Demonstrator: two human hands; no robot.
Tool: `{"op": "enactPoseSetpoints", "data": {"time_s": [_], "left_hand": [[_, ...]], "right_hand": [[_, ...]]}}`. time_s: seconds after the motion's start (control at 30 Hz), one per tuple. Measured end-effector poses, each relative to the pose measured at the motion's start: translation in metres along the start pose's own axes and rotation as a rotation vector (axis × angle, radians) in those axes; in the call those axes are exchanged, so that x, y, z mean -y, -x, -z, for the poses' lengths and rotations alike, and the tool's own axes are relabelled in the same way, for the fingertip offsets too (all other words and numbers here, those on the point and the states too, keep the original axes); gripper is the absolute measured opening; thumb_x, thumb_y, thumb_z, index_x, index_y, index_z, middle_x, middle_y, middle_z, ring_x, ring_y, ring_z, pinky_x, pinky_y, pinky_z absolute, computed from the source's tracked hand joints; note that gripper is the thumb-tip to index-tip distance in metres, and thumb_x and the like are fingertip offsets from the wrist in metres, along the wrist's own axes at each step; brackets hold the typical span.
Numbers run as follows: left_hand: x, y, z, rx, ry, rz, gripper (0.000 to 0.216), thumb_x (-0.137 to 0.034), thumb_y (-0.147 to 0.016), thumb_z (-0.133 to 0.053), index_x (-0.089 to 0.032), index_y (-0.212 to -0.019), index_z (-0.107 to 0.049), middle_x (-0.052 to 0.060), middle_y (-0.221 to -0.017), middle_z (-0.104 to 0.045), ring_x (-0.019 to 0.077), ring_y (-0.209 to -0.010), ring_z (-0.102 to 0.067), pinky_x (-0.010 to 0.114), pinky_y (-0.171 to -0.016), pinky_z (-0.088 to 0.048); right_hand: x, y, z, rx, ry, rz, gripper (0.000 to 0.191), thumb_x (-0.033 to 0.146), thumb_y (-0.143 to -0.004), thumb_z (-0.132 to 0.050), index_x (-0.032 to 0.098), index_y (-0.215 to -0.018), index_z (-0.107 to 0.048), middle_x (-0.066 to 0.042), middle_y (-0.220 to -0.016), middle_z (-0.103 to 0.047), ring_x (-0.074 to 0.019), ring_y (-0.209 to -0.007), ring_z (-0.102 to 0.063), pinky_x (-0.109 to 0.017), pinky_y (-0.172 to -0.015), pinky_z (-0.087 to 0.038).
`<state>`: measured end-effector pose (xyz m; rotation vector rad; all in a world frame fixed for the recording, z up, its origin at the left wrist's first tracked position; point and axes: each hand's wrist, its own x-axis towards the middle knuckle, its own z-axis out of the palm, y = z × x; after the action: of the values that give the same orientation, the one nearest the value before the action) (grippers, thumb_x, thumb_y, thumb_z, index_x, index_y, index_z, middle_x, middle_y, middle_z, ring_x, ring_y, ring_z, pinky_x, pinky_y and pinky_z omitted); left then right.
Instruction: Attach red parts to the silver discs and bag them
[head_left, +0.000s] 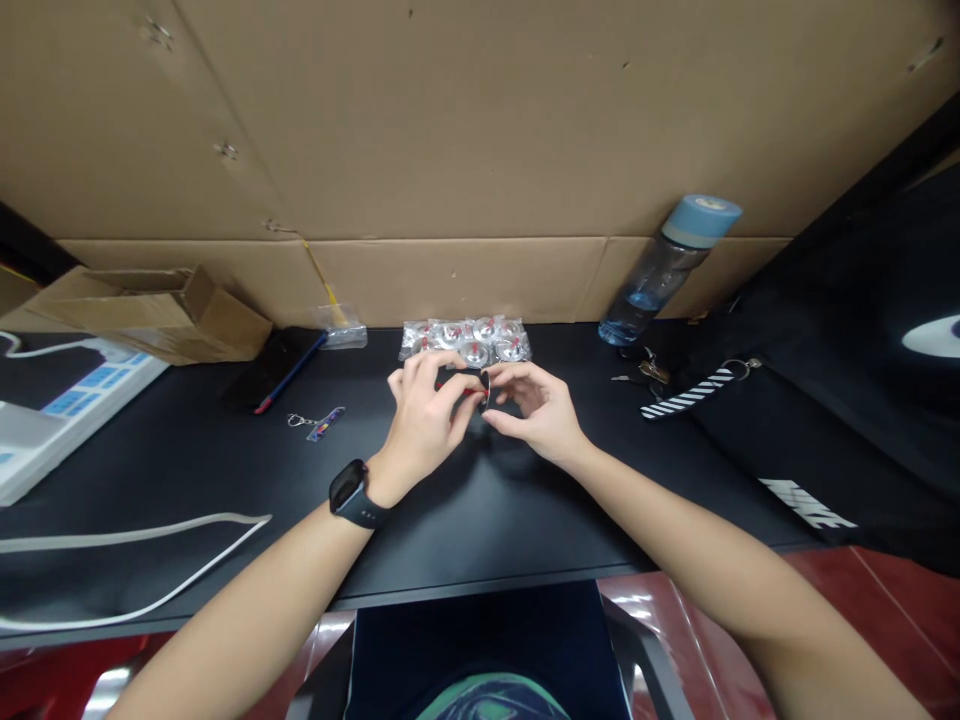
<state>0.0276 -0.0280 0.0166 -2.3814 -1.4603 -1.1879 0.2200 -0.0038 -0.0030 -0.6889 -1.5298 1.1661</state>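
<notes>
Over the middle of the black desk, a small round black disc (485, 390) is seen almost edge-on between my hands, with a bit of red beside it. My left hand (429, 408), which has a dark watch on its wrist, pinches it from the left with thumb and fingers. From the other side, the fingertips and thumb of my right hand (541, 410) close on the disc's edge. Just beyond the hands lie several round silvery pieces with red marks in clear plastic packets (475, 352). My fingers partly hide the disc, so its exact kind is unclear.
A keychain (324, 424), a dark phone-like slab (274, 368) with a blue-red pen and an open cardboard box (161, 312) lie left, near a white power strip (82, 405) and cable. Right are a blue-capped bottle (664, 275), keys with a striped strap (688, 394) and a black bag (847, 400).
</notes>
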Motion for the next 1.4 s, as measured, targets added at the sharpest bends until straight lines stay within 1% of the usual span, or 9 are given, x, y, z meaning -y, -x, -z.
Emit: {"op": "enactPoseSetpoints", "data": {"time_s": [0.17,0.4,0.47,0.57,0.7,0.9,1.03,1.23,1.4], "left_hand": [[-0.004,0.000,0.005,-0.012,-0.114,-0.071,0.010,-0.023,-0.095,-0.062,-0.024,-0.101,-0.070,0.012,-0.122,-0.063,0.0321,-0.123,-0.049,0.047,-0.091,-0.034],[-0.001,-0.001,0.006,0.007,-0.078,-0.093,0.009,-0.023,-0.095,-0.063,-0.024,-0.098,-0.071,0.011,-0.119,-0.065,0.0308,-0.120,-0.051,0.046,-0.090,-0.034],[0.002,-0.002,0.006,-0.006,-0.070,-0.081,0.008,-0.024,-0.095,-0.063,-0.024,-0.097,-0.071,0.011,-0.119,-0.064,0.0309,-0.120,-0.051,0.046,-0.089,-0.035],[0.004,-0.002,0.005,-0.034,-0.061,-0.063,0.006,-0.025,-0.094,-0.065,-0.023,-0.096,-0.071,0.011,-0.120,-0.063,0.0312,-0.120,-0.051,0.045,-0.089,-0.035],[0.004,-0.002,0.004,-0.048,-0.055,-0.064,0.006,-0.026,-0.093,-0.066,-0.024,-0.095,-0.071,0.010,-0.119,-0.063,0.0308,-0.120,-0.051,0.045,-0.090,-0.035],[0.005,-0.004,0.004,-0.002,0.021,0.002,0.006,-0.026,-0.093,-0.064,-0.023,-0.095,-0.070,0.009,-0.116,-0.062,0.0283,-0.114,-0.053,0.043,-0.091,-0.036],[0.008,-0.003,0.000,0.021,0.061,0.022,0.009,-0.026,-0.095,-0.062,-0.024,-0.094,-0.070,0.008,-0.112,-0.063,0.0274,-0.113,-0.053,0.043,-0.093,-0.036],[0.005,-0.001,-0.003,0.050,0.074,0.032,0.011,-0.033,-0.095,-0.064,-0.026,-0.093,-0.073,0.008,-0.115,-0.061,0.0272,-0.114,-0.052,0.044,-0.095,-0.035],[0.006,-0.003,0.004,0.056,0.144,0.088,0.017,-0.032,-0.100,-0.054,-0.023,-0.106,-0.067,0.008,-0.119,-0.061,0.0248,-0.114,-0.053,0.043,-0.097,-0.036]], "right_hand": [[0.001,-0.001,0.002,0.033,-0.054,-0.053,0.037,0.033,-0.069,-0.090,0.023,-0.096,-0.066,-0.007,-0.120,-0.069,-0.0221,-0.105,-0.068,-0.036,-0.085,-0.058],[0.001,-0.003,0.001,0.038,-0.104,-0.095,0.038,0.029,-0.067,-0.092,0.024,-0.096,-0.068,-0.005,-0.113,-0.072,-0.0204,-0.097,-0.070,-0.034,-0.082,-0.058],[0.002,-0.004,0.003,0.066,-0.072,-0.097,0.036,0.032,-0.069,-0.091,0.024,-0.097,-0.069,-0.006,-0.114,-0.072,-0.0218,-0.101,-0.070,-0.035,-0.083,-0.057],[0.003,-0.005,0.006,0.108,0.028,-0.060,0.024,0.036,-0.080,-0.082,0.023,-0.097,-0.072,-0.008,-0.120,-0.069,-0.0238,-0.111,-0.066,-0.038,-0.089,-0.056],[0.002,-0.005,0.009,0.115,0.169,0.000,0.015,0.037,-0.091,-0.071,0.023,-0.095,-0.074,-0.008,-0.123,-0.065,-0.0236,-0.116,-0.063,-0.040,-0.096,-0.053],[0.005,-0.006,0.011,0.103,0.278,0.022,0.015,0.036,-0.093,-0.068,0.022,-0.088,-0.072,-0.009,-0.123,-0.063,-0.0236,-0.116,-0.061,-0.040,-0.097,-0.051],[0.004,-0.007,0.010,0.125,0.331,0.005,0.016,0.039,-0.091,-0.070,0.024,-0.094,-0.073,-0.008,-0.125,-0.063,-0.0247,-0.117,-0.061,-0.040,-0.093,-0.052],[0.005,-0.006,0.008,0.118,0.348,0.019,0.021,0.041,-0.096,-0.063,0.023,-0.092,-0.074,-0.008,-0.120,-0.063,-0.0235,-0.114,-0.063,-0.039,-0.098,-0.051],[0.011,-0.006,0.012,0.122,0.497,0.113,0.013,0.032,-0.095,-0.063,0.023,-0.091,-0.071,-0.009,-0.122,-0.062,-0.0249,-0.118,-0.060,-0.043,-0.104,-0.046]]}}
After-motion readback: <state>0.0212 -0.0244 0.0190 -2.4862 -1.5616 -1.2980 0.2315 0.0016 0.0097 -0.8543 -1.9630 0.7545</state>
